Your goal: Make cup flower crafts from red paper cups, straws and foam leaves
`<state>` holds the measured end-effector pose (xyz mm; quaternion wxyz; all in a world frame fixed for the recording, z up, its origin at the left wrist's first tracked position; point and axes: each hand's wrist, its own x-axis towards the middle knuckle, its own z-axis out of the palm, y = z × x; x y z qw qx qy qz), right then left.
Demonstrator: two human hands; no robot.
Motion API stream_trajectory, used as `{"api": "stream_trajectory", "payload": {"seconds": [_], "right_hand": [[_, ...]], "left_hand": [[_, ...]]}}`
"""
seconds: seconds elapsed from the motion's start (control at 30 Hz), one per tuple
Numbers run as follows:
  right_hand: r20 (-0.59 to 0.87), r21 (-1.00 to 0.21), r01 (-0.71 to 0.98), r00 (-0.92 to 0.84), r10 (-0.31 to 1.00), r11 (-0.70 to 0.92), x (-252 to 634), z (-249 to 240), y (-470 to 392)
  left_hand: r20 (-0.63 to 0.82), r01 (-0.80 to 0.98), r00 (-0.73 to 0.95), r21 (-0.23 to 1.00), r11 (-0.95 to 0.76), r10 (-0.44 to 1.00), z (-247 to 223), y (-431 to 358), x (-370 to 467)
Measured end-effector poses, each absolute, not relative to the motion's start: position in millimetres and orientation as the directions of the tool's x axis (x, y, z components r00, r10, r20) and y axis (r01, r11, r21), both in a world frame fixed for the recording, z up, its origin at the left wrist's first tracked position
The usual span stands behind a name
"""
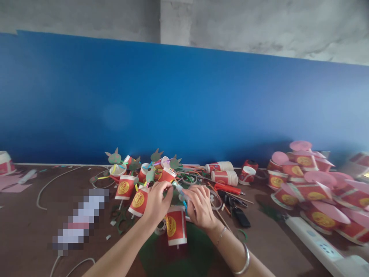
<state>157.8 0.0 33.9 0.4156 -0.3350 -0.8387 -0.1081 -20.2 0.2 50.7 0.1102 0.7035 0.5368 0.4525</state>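
My right hand (201,206) is wrapped round a small whitish tube (181,191), its tip pointing up and left towards my left hand. The fingers of my left hand (159,200) are pinched together at the tube's tip, on something small and dark that I cannot make out. Just below and between my hands, a red paper cup (177,227) with a yellow emblem is upside down, with a stick end showing under it. More red cups (125,187) with sticks and green animal-head cutouts (114,158) are beside and behind my left hand.
Stacked paper cups (224,177), an orange-red tool (229,188) and black keys (240,216) lie right of centre. Cups with pink paper discs (319,179) pile up at the right, behind a white power strip (314,238). A blurred-out object (83,219) and cables are at the left.
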Motion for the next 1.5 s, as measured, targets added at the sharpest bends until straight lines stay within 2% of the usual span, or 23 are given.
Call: {"api": "stream_trajectory", "payload": {"seconds": [0.13, 0.27, 0.43, 0.53, 0.6, 0.77, 0.87, 0.97, 1.03, 1.1, 1.2, 1.27, 1.33, 1.5], "right_hand": [[0.738, -0.084, 0.717, -0.422, 0.527, 0.692, 157, 35, 4], [0.693, -0.120, 0.847, -0.302, 0.655, 0.518, 164, 33, 14], [0.598, -0.096, 0.972, -0.115, 0.793, 0.214, 174, 20, 28], [0.554, -0.083, 0.990, -0.046, 0.831, 0.110, 178, 15, 32], [0.571, -0.131, 0.977, -0.065, 0.818, 0.169, 177, 18, 31], [0.677, -0.291, 0.756, -0.270, 0.684, 0.587, 160, 37, 16], [0.709, -0.314, 0.671, -0.304, 0.636, 0.671, 150, 45, 7], [0.722, -0.295, 0.637, -0.340, 0.603, 0.712, 146, 51, 2], [0.720, -0.287, 0.620, -0.363, 0.591, 0.730, 145, 53, 2], [0.713, -0.332, 0.618, -0.330, 0.619, 0.713, 144, 54, 6], [0.667, -0.523, 0.604, -0.150, 0.730, 0.602, 139, 49, 14], [0.579, -0.662, 0.569, -0.027, 0.815, 0.489, 134, 40, 20], [0.496, -0.739, 0.546, 0.042, 0.868, 0.395, 129, 30, 25], [0.442, -0.773, 0.544, 0.095, 0.892, 0.326, 120, 7, 29]], "left_hand": [[0.514, 0.605, 0.014, 0.679, -0.417, 0.857, 50, 1, -21], [0.475, 0.573, -0.024, 0.727, -0.378, 0.880, 52, 4, -24], [0.310, 0.428, -0.040, 0.864, -0.264, 0.950, 56, 6, -27], [0.213, 0.321, -0.032, 0.927, -0.191, 0.977, 60, 5, -25], [0.161, 0.267, -0.025, 0.952, -0.148, 0.987, 62, 3, -24], [-0.016, 0.026, 0.053, 1.000, 0.015, 0.998, 61, 1, -23], [-0.161, -0.072, 0.080, 0.983, 0.167, 0.984, 61, 0, -22], [-0.234, -0.103, 0.102, 0.964, 0.244, 0.967, 64, -2, -20], [-0.249, -0.092, 0.127, 0.961, 0.261, 0.960, 67, -3, -20], [-0.256, -0.056, 0.137, 0.962, 0.266, 0.957, 70, -2, -22], [-0.240, 0.020, 0.176, 0.971, 0.240, 0.955, 74, -1, -29], [-0.224, 0.093, 0.246, 0.974, 0.207, 0.943, 77, -1, -36], [-0.244, 0.202, 0.333, 0.962, 0.184, 0.911, 81, -2, -42], [-0.412, 0.514, 0.468, 0.846, 0.138, 0.782, 83, -16, -51]]}}
